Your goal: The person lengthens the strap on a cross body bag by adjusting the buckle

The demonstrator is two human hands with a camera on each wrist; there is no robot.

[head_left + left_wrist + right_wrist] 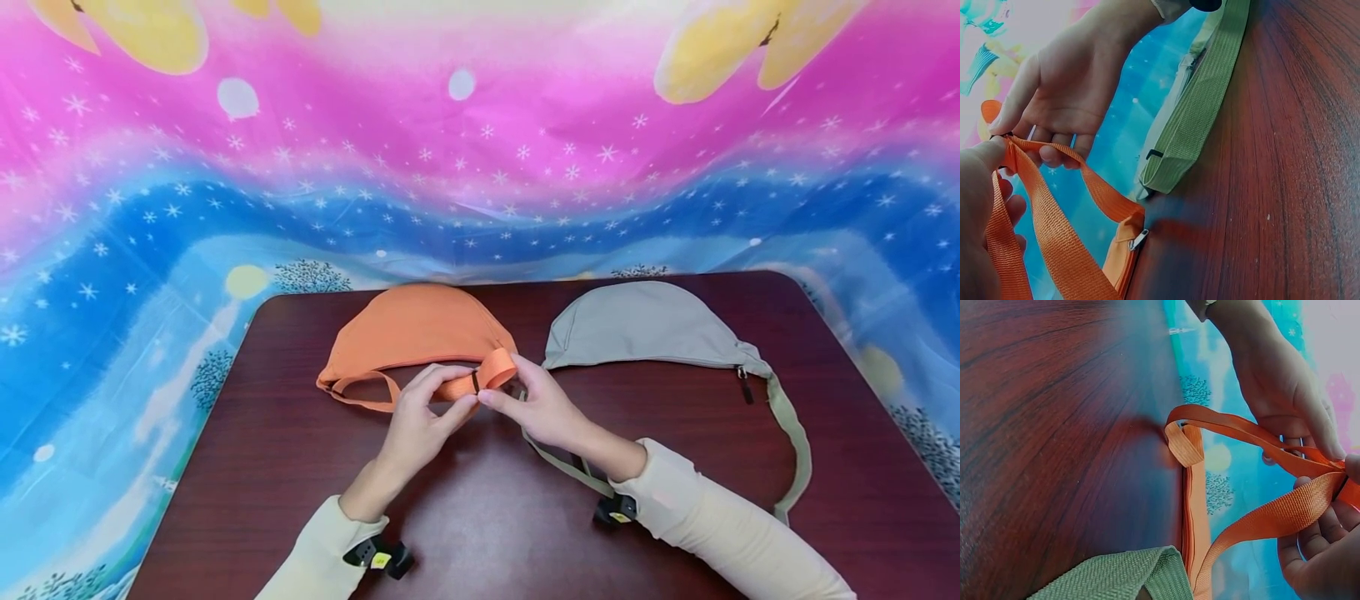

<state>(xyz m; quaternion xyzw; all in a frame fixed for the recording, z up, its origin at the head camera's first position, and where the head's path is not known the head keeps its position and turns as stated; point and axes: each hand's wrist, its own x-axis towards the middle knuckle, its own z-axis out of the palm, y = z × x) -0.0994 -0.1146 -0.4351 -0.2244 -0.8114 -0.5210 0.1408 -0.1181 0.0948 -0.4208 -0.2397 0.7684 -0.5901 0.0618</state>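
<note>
An orange waist bag [420,325] lies on the table, curved side away from me. Its orange webbing strap [1266,515] is lifted up in front of it. My left hand [416,421] pinches the strap between thumb and fingers, just left of a small black strap slider [475,382]. On the slider's other side my right hand [551,408] pinches the strap, which bends there into a short loop [498,367]. Both thumb tips sit close together by the slider. In the left wrist view, two lengths of strap hang from the fingers toward the bag.
A grey waist bag [641,325] lies to the right on the dark wooden table [480,517]. Its green strap [791,433] trails down the table, part of it beneath my right forearm. A zipper pull [744,385] hangs from it. A patterned cloth [480,167] hangs behind.
</note>
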